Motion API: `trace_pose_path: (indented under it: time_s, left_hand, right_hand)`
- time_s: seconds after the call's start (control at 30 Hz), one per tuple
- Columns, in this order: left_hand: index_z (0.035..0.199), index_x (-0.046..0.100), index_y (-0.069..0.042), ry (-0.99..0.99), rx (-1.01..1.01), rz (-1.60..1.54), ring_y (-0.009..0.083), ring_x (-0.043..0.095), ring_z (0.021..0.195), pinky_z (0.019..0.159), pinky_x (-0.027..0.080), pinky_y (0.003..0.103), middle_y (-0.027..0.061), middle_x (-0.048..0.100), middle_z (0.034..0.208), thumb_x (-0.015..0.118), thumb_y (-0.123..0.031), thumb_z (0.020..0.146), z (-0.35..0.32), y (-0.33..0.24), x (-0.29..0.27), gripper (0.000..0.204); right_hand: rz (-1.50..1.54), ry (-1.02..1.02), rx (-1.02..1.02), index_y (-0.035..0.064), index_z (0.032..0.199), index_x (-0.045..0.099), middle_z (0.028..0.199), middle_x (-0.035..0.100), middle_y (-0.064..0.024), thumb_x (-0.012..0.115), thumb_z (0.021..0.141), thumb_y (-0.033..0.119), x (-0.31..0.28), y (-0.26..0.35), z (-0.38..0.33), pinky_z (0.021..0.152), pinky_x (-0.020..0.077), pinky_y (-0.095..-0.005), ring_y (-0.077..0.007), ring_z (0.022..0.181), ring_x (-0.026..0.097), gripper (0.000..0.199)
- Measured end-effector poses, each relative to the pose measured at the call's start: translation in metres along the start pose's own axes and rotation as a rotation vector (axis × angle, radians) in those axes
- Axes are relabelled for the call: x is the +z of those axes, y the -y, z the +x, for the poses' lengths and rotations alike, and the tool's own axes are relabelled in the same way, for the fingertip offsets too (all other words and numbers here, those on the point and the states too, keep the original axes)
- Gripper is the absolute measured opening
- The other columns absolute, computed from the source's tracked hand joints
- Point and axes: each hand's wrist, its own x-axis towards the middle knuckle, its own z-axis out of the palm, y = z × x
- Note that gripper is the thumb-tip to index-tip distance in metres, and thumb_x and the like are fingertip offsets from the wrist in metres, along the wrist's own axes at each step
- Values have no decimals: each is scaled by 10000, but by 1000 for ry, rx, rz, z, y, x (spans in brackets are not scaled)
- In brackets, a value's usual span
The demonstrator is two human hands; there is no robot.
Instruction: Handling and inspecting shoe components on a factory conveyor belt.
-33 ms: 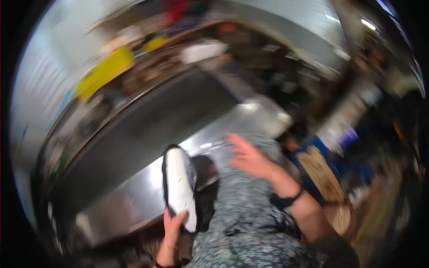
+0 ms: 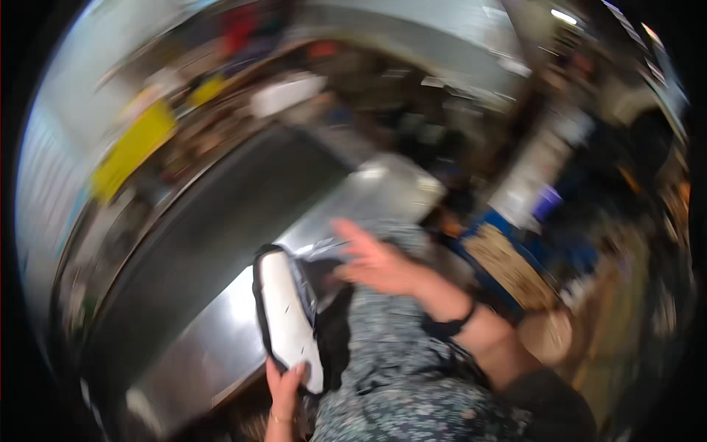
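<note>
My left hand [image 2: 286, 387] grips the lower end of a black shoe [image 2: 289, 317], its thumb on the white surface. The long white sole-shaped face is turned up, with black material round its edge and a greyish shiny strip along its right side. To the upper right of the shoe, my right hand [image 2: 372, 261] hovers with its fingers spread and nothing in them. Behind both hands lies a metal bench [image 2: 199, 361] with a shiny front strip and a dark sunken bed [image 2: 221, 214]. Motion blur hides fine detail.
A blue crate [image 2: 479, 225] with a brown cardboard piece [image 2: 508, 265] stands at the right, a purple item [image 2: 546, 202] near it. Past the bench are a yellow panel [image 2: 136, 151], a white block [image 2: 287, 94] and blurred clutter. A round tan top [image 2: 545, 335] sits beside my right forearm.
The whole view has shifted, so the bench and surroundings sit further left. My left hand still holds the shoe; my right hand appears a little closer to it, fingers still spread.
</note>
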Motion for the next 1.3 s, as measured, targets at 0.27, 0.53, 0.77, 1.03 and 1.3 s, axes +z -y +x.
trace_pose_path:
  time_s: [0.27,0.53,0.77,1.03,1.3]
  left_hand:
    - [1469,225,114,896,649,834,361,458,1319,1092,364,420,293,416,1435,855,-268,705,33,-78,158,1062]
    - [1472,308,63,769,665,461,301,396,1360,1152,279,395,200,404,1476,817,-236,758,55,-56,220,926]
    - [1418,369,53,668,531,421,311,431,1316,1133,312,390,210,454,1402,751,-108,785,61,-71,246,757]
    - [1442,287,47,739,412,346,247,448,1255,1099,342,369,165,437,1360,738,-142,839,47,-57,203,776]
    - [1424,317,51,674,470,350,280,462,1258,1087,358,383,193,447,1357,709,-97,838,59,-44,212,721]
  right_hand:
    - [-816,-493,-342,116,1050,679,1100,678,-28,748,811,329,-51,17,-94,725,533,-342,-228,851,694,328]
    - [-439,-654,-256,29,1265,547,1181,655,-147,730,840,242,-45,-18,-110,936,481,-390,-294,1060,657,509]
    - [129,-711,85,0,1036,650,902,642,7,557,1008,190,-20,-42,-171,718,480,-250,-58,821,538,213]
    - [623,-496,214,-2,1371,500,1238,611,-150,356,1038,517,-26,-87,-163,1013,422,-386,-253,1138,576,634]
    - [-906,-410,368,-112,1336,430,1039,634,-309,423,1018,354,-12,-9,-140,766,519,-506,-441,875,652,564]
